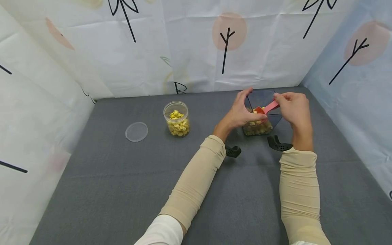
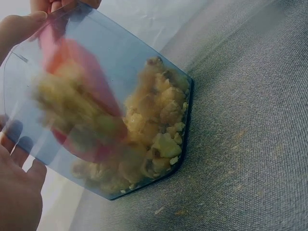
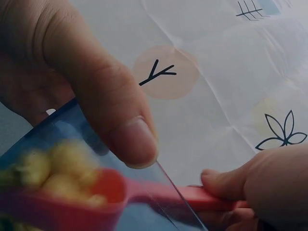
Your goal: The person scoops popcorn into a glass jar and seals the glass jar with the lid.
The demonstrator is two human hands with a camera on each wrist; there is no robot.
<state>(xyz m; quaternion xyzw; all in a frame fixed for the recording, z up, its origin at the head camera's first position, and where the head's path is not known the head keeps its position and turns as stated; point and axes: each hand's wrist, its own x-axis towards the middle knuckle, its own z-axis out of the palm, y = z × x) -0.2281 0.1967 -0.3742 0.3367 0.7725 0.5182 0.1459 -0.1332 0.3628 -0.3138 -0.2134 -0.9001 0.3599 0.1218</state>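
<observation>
A clear, square-sided plastic container (image 1: 264, 95) partly filled with popcorn (image 2: 159, 115) stands at the back right of the table. My left hand (image 1: 239, 111) grips it near the top, the thumb and fingers spread over its walls. With my right hand (image 1: 294, 108) I hold a pink scoop (image 3: 159, 192) by its handle. The scoop's bowl is inside the container and carries several yellow popcorn pieces (image 3: 62, 173). In the left wrist view the bowl and its load are blurred, above the popcorn at the bottom.
A round clear jar (image 1: 176, 119) of yellow popcorn stands open to the left of my hands. Further left, a round translucent lid (image 1: 136, 132) lies flat on the grey table (image 1: 122, 200). White patterned cloth (image 1: 190, 44) hangs behind and at the sides.
</observation>
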